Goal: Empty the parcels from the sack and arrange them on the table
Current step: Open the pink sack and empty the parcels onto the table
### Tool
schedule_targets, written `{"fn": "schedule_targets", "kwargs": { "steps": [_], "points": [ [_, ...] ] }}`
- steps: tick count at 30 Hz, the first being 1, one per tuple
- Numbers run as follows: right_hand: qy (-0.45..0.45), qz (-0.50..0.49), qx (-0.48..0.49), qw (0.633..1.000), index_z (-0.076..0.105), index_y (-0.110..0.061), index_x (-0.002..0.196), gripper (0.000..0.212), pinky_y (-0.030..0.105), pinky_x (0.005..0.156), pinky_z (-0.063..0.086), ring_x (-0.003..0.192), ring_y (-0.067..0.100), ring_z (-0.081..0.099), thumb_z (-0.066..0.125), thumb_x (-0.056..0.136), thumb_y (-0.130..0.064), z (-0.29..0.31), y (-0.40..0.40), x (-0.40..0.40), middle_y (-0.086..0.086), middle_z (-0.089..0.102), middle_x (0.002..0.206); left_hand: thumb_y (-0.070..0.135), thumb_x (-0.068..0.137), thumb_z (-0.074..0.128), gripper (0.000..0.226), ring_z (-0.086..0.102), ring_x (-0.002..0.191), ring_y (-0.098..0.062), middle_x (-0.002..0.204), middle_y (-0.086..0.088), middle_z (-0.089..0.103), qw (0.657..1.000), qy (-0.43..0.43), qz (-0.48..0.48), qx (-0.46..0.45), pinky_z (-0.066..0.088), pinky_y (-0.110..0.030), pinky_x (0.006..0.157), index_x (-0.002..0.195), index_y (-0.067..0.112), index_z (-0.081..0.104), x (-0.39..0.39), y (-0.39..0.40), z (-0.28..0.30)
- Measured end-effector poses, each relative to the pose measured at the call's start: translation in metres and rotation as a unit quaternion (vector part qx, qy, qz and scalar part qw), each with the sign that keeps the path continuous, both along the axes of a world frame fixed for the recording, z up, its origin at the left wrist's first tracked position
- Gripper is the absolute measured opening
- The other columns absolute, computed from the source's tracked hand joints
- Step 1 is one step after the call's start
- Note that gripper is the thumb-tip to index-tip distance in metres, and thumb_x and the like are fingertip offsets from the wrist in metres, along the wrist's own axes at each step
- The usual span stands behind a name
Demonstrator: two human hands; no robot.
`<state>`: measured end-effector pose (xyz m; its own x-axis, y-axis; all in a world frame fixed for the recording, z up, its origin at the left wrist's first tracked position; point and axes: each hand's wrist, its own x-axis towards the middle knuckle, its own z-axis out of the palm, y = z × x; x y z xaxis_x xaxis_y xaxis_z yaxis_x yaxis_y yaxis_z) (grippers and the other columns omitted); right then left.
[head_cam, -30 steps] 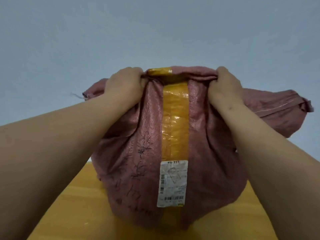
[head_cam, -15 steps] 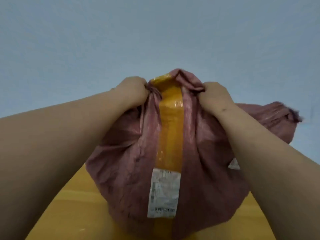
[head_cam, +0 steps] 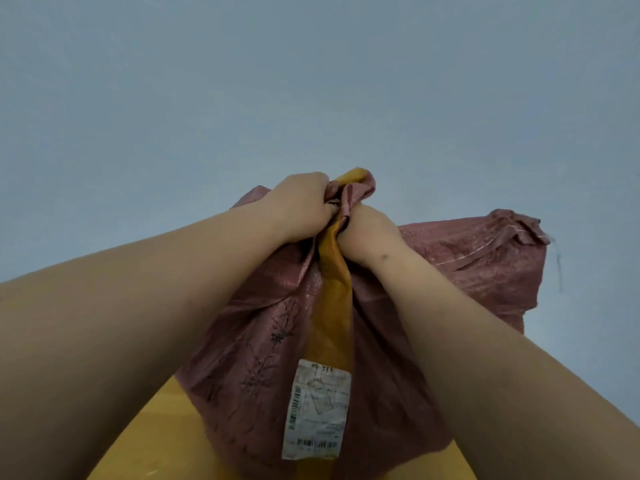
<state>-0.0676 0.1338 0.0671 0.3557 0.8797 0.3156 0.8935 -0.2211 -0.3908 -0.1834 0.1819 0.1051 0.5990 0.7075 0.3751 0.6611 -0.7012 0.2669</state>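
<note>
Moved: both hands have come close together at the top of the sack; before, they were apart.
Left hand (head_cam: 303, 206): fingers curled tight, bunching the sack top.
Right hand (head_cam: 369, 233): also squeezing the bunched cloth, almost touching the left hand.
Sack (head_cam: 249, 358): pinkish-red, woven, wrinkly, with an orange stripe (head_cam: 332, 306) down the middle; it stands on the yellow table (head_cam: 162, 441).
Label (head_cam: 317, 410): white sticker with barcodes on the stripe; words too blurry to read.
Scribbles: dark marks on the sack, unreadable.
Wall (head_cam: 311, 81): plain grey-blue.
</note>
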Motion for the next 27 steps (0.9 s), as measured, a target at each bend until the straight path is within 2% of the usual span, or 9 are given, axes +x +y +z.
{"fn": "schedule_targets", "kwargs": {
  "steps": [3, 7, 10, 13, 15, 18, 21, 25, 27],
  "points": [
    [0.006, -0.018, 0.016, 1.0, 0.056, -0.012, 0.087, 0.01, 0.035, 0.072, 0.043, 0.094, 0.035, 0.061, 0.048, 0.091, -0.016, 0.007, 0.002, 0.009, 0.008, 0.06, 0.085, 0.028, 0.087, 0.064, 0.042, 0.056, 0.105, -0.03, 0.113, -0.012, 0.06, 0.999, 0.023, -0.034, -0.005, 0.038, -0.031, 0.077, 0.12, 0.008, 0.048, -0.008, -0.003, 0.008],
    [0.003, -0.052, 0.131, 0.99, 0.062, -0.014, 0.095, 0.016, 0.037, 0.086, 0.045, 0.108, 0.039, 0.058, 0.047, 0.089, -0.012, 0.046, -0.001, 0.043, 0.02, 0.065, 0.113, 0.045, 0.064, 0.084, 0.096, 0.051, 0.119, -0.029, 0.131, -0.008, 0.052, 0.959, 0.282, 0.012, 0.027, 0.044, -0.033, 0.091, 0.143, 0.028, 0.033, -0.044, 0.008, 0.023],
    [-0.002, -0.078, 0.205, 0.976, 0.054, -0.014, 0.084, 0.012, 0.034, 0.078, 0.039, 0.101, 0.037, 0.056, 0.045, 0.087, -0.007, 0.075, -0.009, 0.054, 0.021, 0.063, 0.106, 0.046, 0.067, 0.078, 0.093, 0.049, 0.122, -0.032, 0.133, -0.009, 0.049, 0.924, 0.355, 0.119, 0.074, 0.045, -0.035, 0.094, 0.146, 0.037, 0.03, -0.065, 0.029, 0.022],
    [0.021, -0.109, 0.247, 0.963, 0.048, -0.015, 0.085, 0.01, 0.031, 0.073, 0.03, 0.09, 0.032, 0.05, 0.042, 0.09, -0.009, 0.067, -0.008, 0.048, 0.015, 0.058, 0.097, 0.033, 0.083, 0.064, 0.051, 0.056, 0.117, -0.032, 0.132, -0.009, 0.059, 0.945, 0.297, 0.117, 0.069, 0.047, -0.034, 0.096, 0.132, 0.025, 0.055, -0.074, 0.044, 0.011],
    [0.001, -0.08, 0.192, 0.978, 0.045, -0.015, 0.082, 0.011, 0.034, 0.075, 0.033, 0.099, 0.037, 0.055, 0.041, 0.091, -0.011, 0.052, -0.002, 0.044, 0.019, 0.061, 0.105, 0.02, 0.091, 0.052, 0.035, 0.058, 0.112, -0.034, 0.125, -0.013, 0.062, 0.956, 0.261, 0.128, 0.042, 0.047, -0.033, 0.091, 0.125, 0.019, 0.061, -0.077, 0.045, 0.0],
    [-0.037, -0.08, 0.198, 0.976, 0.054, -0.013, 0.089, 0.013, 0.037, 0.084, 0.041, 0.109, 0.04, 0.055, 0.043, 0.089, -0.008, 0.063, -0.006, 0.046, 0.022, 0.062, 0.115, 0.01, 0.091, 0.047, 0.026, 0.061, 0.103, -0.038, 0.112, -0.023, 0.065, 0.986, 0.033, 0.161, 0.032, 0.047, -0.036, 0.084, 0.108, 0.006, 0.066, -0.085, 0.052, 0.02],
    [-0.025, -0.121, 0.259, 0.958, 0.052, -0.012, 0.098, 0.016, 0.036, 0.079, 0.036, 0.107, 0.04, 0.054, 0.041, 0.089, -0.006, 0.077, -0.009, 0.051, 0.021, 0.061, 0.113, 0.011, 0.089, 0.038, 0.029, 0.067, 0.086, -0.04, 0.094, -0.025, 0.068, 0.957, -0.237, 0.166, -0.007, 0.056, -0.045, 0.078, 0.097, 0.003, 0.065, -0.086, 0.044, 0.048],
    [-0.043, -0.08, 0.165, 0.982, 0.052, -0.014, 0.089, 0.015, 0.037, 0.084, 0.041, 0.11, 0.041, 0.054, 0.044, 0.085, -0.003, 0.085, -0.008, 0.05, 0.023, 0.061, 0.117, 0.003, 0.092, 0.028, 0.032, 0.069, 0.057, -0.035, 0.068, -0.023, 0.07, 0.962, -0.193, 0.036, -0.191, 0.059, -0.056, 0.064, 0.101, 0.002, 0.059, -0.069, 0.02, 0.034],
    [-0.036, -0.106, 0.217, 0.97, 0.051, -0.013, 0.092, 0.016, 0.035, 0.078, 0.036, 0.108, 0.04, 0.054, 0.042, 0.084, -0.002, 0.089, -0.013, 0.053, 0.021, 0.061, 0.113, -0.001, 0.087, 0.027, 0.037, 0.07, 0.057, -0.034, 0.068, -0.023, 0.069, 0.93, -0.327, 0.074, -0.153, 0.058, -0.058, 0.064, 0.102, -0.001, 0.06, -0.07, 0.028, 0.046]
  ]
}}
